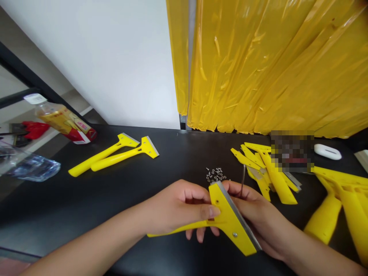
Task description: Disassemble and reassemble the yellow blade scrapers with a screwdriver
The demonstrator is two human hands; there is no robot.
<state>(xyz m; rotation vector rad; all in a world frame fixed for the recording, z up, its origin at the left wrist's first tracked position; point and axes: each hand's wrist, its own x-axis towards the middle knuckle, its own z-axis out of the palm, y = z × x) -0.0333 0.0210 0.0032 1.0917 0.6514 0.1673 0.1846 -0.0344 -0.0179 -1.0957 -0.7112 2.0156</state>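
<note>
My left hand (184, 209) grips a yellow scraper (234, 220) where the handle meets the head, its thumb flat on the plastic. A metal blade runs along the head's edge. One hole in the head holds a screw (235, 234); the other hole looks dark and open. Behind the blade, my right hand (255, 211) is closed, its fingertips partly hidden by the head. From it rises a thin metal rod (243, 180), like a screwdriver shaft; its lower part is hidden. Just beyond the hands lies a pile of small screws and nuts (216, 174).
Two bladed yellow scrapers (123, 153) lie on the black table (86, 207) at left, near a drink bottle (64, 120). Yellow scraper parts (266, 168) and loose blades are heaped at right, with more handles (342, 199) and a white case (327, 151). Yellow film (258, 69) stands behind.
</note>
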